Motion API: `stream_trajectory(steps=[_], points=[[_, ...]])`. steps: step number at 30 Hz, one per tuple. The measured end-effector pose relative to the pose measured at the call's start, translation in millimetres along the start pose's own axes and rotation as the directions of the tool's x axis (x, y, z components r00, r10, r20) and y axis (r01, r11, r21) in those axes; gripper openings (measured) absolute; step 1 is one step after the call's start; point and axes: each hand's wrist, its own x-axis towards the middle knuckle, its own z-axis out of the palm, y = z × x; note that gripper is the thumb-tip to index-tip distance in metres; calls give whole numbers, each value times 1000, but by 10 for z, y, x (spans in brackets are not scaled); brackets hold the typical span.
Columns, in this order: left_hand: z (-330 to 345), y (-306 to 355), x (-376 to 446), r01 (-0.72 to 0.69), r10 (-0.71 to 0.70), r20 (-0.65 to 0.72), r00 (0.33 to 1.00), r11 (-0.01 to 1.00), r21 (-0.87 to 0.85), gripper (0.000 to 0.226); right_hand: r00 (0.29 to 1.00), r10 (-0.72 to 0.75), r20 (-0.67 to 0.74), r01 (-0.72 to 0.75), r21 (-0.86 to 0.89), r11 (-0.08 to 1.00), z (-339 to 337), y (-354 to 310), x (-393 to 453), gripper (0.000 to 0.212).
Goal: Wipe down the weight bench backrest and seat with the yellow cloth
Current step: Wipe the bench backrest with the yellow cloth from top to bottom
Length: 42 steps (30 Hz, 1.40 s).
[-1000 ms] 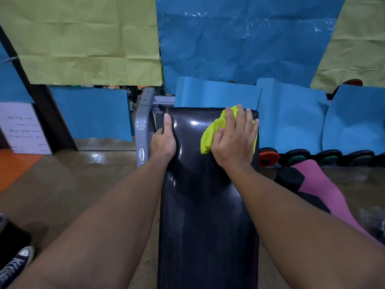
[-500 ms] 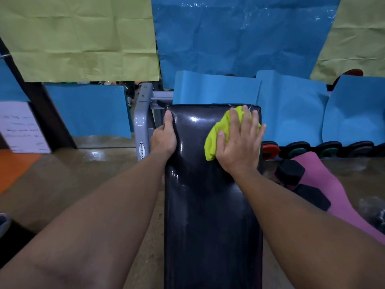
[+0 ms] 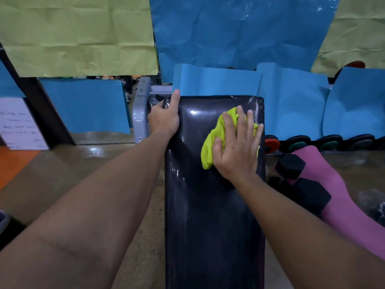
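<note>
Here the right hand point(image 3: 237, 147) lies flat with fingers spread, pressing the yellow cloth point(image 3: 216, 140) onto the upper right of the black backrest point(image 3: 208, 215), while the left hand point(image 3: 165, 119) grips its upper left edge beside the grey frame point(image 3: 140, 113). Just right of the bench, black dumbbells point(image 3: 300, 180) lie against a pink mat point(image 3: 337, 184); weight plates point(image 3: 312, 142) line the blue-papered wall behind.

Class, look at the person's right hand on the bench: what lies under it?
Under the right hand lies the bunched yellow cloth, pressed flat on the black backrest. The cloth's middle and the pad beneath it are covered.
</note>
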Motion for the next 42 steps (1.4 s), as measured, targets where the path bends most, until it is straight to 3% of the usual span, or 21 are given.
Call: stream_trajectory(steps=[5,11,13,17,20,22,24,27,29,33,36,39,42], points=[[16,-57,-15,-129,137,-85,987,988,84,55,992,121,-37,-121,-2,993,-60,178,138,63],[20,-100,22,-182,195,-87,977,974,137,50,999,-44,-1,44,-49,998,30,-103,29,65],[22,-126,56,-188,196,-61,979,975,114,48,999,20,-27,-20,-33,999,-1,23,-12,65],[-1,-146,63,-166,170,-58,984,984,67,65,976,196,-98,-197,-3,980,-3,14,176,69],[2,-137,48,-167,170,-42,985,984,56,60,990,121,-68,-122,-11,993,30,-113,164,71],[-9,-117,46,-143,144,-22,989,989,40,72,998,28,-47,-28,1,1000,20,-70,50,70],[-13,-120,57,-124,124,-22,992,992,27,84,997,42,-71,-39,52,998,-26,26,65,64],[28,-139,78,-118,118,-22,993,992,38,59,972,208,-112,-193,130,973,-37,-49,334,53],[50,-158,101,-118,120,-32,992,992,53,44,973,197,-119,-186,95,978,16,-176,370,46],[36,-151,90,-123,125,-39,991,991,48,51,987,86,-137,-80,46,996,114,-135,106,50],[40,-169,83,-126,127,-36,991,991,36,58,975,154,-160,-156,2,988,102,-68,194,53],[51,-170,91,-116,118,-38,992,991,63,51,955,243,-172,-247,-4,969,89,-174,330,65],[53,-158,84,-118,121,-34,992,989,89,49,987,117,-112,-120,-19,993,60,-163,179,72]])
